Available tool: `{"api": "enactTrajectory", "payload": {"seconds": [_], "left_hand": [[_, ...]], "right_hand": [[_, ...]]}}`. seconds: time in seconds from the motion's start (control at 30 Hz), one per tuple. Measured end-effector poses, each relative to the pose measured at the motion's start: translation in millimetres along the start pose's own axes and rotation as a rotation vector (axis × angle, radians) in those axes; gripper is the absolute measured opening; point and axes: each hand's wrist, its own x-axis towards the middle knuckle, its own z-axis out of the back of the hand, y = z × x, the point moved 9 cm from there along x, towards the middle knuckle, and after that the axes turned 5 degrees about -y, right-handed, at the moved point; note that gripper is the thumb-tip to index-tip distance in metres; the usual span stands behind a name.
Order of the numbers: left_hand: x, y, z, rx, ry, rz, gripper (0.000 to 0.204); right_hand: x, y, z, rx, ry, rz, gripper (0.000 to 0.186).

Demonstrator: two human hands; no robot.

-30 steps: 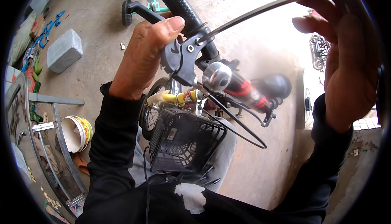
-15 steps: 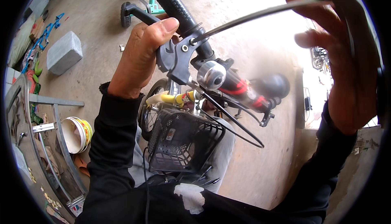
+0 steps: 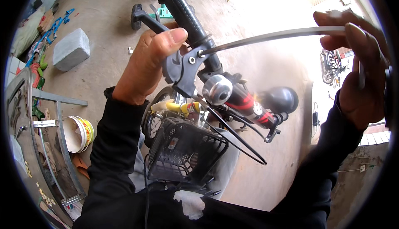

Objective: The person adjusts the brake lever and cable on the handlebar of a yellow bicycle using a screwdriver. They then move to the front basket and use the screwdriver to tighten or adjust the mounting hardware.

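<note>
My left hand [image 3: 143, 64] grips the black brake lever housing [image 3: 181, 71] on a handlebar, its thumb by the black grip [image 3: 183, 10]. A long thin metal hex key [image 3: 274, 35] runs from a bolt on the housing to my right hand [image 3: 355, 66], whose fingers pinch its far end. Beside the housing sit a silver bell [image 3: 217, 89] and a red-and-black tube [image 3: 249, 106]. Below are a small bicycle's yellow frame [image 3: 176, 106], its wheel and a black mesh basket [image 3: 185, 148] at my legs.
On the concrete floor [image 3: 104, 42] are a grey block [image 3: 71, 50], a blue tangled object [image 3: 58, 25], a white bucket [image 3: 77, 134] and a metal frame [image 3: 58, 100] at left. A motorbike [image 3: 330, 66] stands in the bright opening at right.
My right hand and the far end of the hex key have moved downward, and its fingers have closed more on the key. My left hand and the handlebar sit slightly lower in view.
</note>
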Motion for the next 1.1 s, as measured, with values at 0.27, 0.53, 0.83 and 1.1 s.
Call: {"api": "enactTrajectory", "payload": {"seconds": [0.27, 0.53, 0.83, 1.1], "left_hand": [[3, 12, 6, 0.042, 0.064, 0.031, 0.067], [5, 4, -3, -0.018, 0.025, 0.015, 0.036], [3, -1, -5, -0.080, -0.020, -0.019, 0.037], [4, 4, -1, 0.047, 0.038, 0.020, 0.040]], "right_hand": [[40, -15, -12, 0.846, 0.061, 0.610, 0.064], [81, 15, -35, 1.531, 0.262, 0.605, 0.043], [80, 21, -33, 1.424, 0.354, 0.944, 0.021], [78, 24, -36, 1.409, 0.393, 0.784, 0.035]]}}
